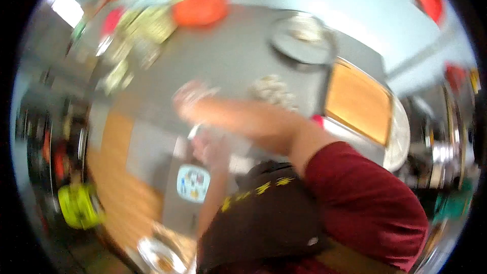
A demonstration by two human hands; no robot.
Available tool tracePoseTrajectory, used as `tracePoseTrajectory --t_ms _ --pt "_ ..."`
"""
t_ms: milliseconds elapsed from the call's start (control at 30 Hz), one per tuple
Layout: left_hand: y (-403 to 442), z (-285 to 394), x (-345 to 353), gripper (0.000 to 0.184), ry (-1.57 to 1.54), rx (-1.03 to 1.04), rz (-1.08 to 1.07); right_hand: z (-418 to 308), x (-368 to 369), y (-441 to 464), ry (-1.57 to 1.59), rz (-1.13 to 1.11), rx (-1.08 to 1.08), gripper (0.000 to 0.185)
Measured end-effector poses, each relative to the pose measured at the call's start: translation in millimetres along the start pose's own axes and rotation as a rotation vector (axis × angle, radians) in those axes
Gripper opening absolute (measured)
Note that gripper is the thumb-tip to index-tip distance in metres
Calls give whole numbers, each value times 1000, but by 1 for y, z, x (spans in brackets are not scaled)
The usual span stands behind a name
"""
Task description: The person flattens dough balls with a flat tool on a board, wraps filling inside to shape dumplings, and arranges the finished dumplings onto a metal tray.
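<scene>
My right hand (190, 99) reaches across over the grey tabletop (213, 56), its arm coming from a maroon sleeve. My left hand (207, 148) is just below it, nearer to me. Both hands seem to wear thin see-through gloves. Motion smears the fingers, so their grip does not show. A small white patch (195, 131) lies at the fingers of my left hand; what it is cannot be made out. Beyond my right forearm sits a cluster of whitish lumps (274, 91). A light-blue patterned piece (193, 183) is beside my left forearm.
A tray with an orange-brown surface (359, 101) stands at the right. Behind is a round dish (289, 43) bearing something white. Pale green bundles (152, 24) and an orange-red bag (203, 6) are at the back left. A wooden board (116, 147) and a bowl (160, 256) lie left.
</scene>
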State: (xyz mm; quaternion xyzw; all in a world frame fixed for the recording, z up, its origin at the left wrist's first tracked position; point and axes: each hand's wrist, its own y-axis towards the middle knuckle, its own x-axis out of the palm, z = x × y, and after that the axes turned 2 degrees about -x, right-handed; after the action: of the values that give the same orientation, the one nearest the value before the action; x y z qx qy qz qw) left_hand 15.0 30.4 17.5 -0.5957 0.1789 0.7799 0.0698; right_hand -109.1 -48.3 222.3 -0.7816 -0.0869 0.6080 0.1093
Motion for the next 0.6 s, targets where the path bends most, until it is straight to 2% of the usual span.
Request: tracePoseTrajectory --t_ms 33,67,100,133,167,233,300,367,433,500,533,600 --pt "-7 0 19 74 220 130 83 1 -1 1 -127 -13 -44 16" --pt "-11 -1 24 72 229 171 112 1 6 4 165 73 45 38" --pt "-13 -1 24 70 122 188 96 1 3 15 134 -80 93 26" --pt "-14 -2 24 68 34 206 82 2 12 17 23 64 72 33" --pt "-16 -10 24 66 -35 221 76 -1 -1 -7 123 70 4 31" --pt "-19 -22 21 62 -177 281 78 -2 51 41 206 249 -8 29" --pt "-23 -45 24 58 -306 360 92 7 41 -18 412 317 39 28" --pt "-28 -72 31 54 -431 437 101 12 89 -14 104 334 -107 21" --pt "-33 -102 45 51 -555 547 123 38 136 -51 282 500 -233 26" --pt "-20 -113 53 47 -629 646 155 59 195 -69 374 659 -209 21" --pt "-8 -113 59 46 -618 683 169 70 223 -80 359 471 -149 25" --pt "19 -92 45 40 -555 756 178 77 223 -103 351 282 -93 31"
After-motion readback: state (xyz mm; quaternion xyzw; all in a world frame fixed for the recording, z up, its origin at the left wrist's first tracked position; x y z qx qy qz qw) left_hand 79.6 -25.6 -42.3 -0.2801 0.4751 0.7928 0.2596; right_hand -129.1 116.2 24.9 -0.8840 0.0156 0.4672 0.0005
